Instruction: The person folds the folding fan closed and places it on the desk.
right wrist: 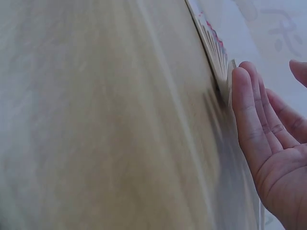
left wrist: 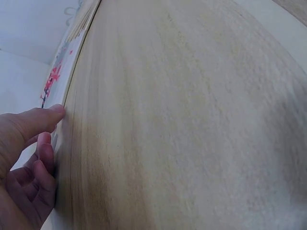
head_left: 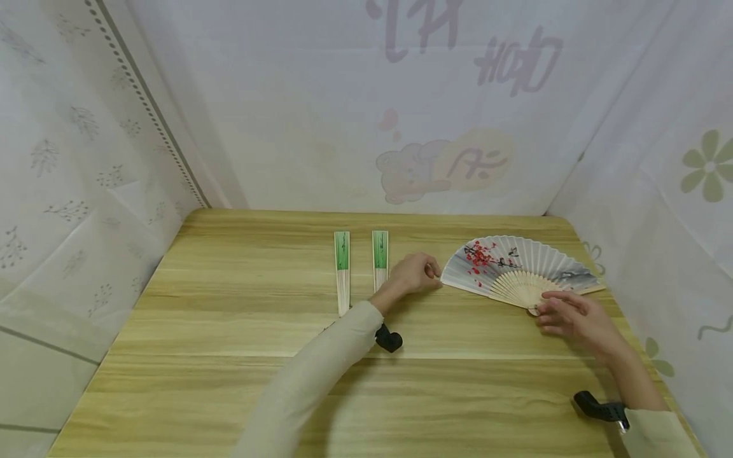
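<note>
A white paper folding fan painted with red blossoms [head_left: 518, 270] lay fully spread on the right of the wooden table [head_left: 229, 356]; two closed green-and-bamboo fans [head_left: 361, 270] lay left of it, untouched. The left hand [head_left: 415, 273], fingers loosely curled, touched its left edge; the right hand [head_left: 567, 315] rested relaxed fingers at its pivot. No containers appeared.

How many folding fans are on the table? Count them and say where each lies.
3. Two closed green fans lie side by side at the table's far middle: left closed fan, right closed fan. The open painted fan lies spread at the right, between both hands. None seems hidden.
</note>
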Available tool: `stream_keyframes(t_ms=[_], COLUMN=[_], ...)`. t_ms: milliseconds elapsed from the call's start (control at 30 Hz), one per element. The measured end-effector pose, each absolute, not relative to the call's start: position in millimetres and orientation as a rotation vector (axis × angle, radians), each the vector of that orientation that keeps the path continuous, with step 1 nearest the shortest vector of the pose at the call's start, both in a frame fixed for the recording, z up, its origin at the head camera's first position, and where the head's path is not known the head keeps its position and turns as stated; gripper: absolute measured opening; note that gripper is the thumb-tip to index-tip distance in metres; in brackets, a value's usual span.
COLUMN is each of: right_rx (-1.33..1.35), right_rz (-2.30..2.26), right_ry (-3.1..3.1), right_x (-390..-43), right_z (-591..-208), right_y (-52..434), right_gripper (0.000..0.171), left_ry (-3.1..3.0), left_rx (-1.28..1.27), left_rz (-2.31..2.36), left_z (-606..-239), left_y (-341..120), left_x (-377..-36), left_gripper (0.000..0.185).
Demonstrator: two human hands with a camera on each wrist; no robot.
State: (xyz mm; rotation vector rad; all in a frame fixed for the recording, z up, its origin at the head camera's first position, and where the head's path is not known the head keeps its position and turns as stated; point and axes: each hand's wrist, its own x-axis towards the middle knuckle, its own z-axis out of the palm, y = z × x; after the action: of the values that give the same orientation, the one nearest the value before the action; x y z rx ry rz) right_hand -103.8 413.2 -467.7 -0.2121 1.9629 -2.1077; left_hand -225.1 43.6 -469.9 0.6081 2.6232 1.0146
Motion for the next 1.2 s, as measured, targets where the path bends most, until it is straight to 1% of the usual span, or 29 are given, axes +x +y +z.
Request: stream_keyframes(t_ms=[500,667,767,933,1200], right_rx=[-0.131,-0.110,-0.053,0.088,0.210], right_rz=[-2.141,-2.252,-2.350,-2.479,-2.576], right_ry=[1.945,1.816,1.712,1.588,1.495], right_x=[-84,-81,-81,-82,-90], right_z=[-484,-488,-489,-488,-486], right_y=[433,434,430,424,416], right_gripper=[0.024,0.026,0.028,0.026,0.026], left_ry=[2.596,2.591,2.593,2.587,2.595], left_rx=[0.589,0.590,0.580,0.585,0.569], left_rz=[1.009,1.008,1.015,1.017,1.009], left_z=[-469,-470,-470,-470,-468], left_y=[47,46,45,45,46], left_x=[-226,-228,-228,-228,-228], left_gripper=[0.015,0.014,0.013,0.013,0.013])
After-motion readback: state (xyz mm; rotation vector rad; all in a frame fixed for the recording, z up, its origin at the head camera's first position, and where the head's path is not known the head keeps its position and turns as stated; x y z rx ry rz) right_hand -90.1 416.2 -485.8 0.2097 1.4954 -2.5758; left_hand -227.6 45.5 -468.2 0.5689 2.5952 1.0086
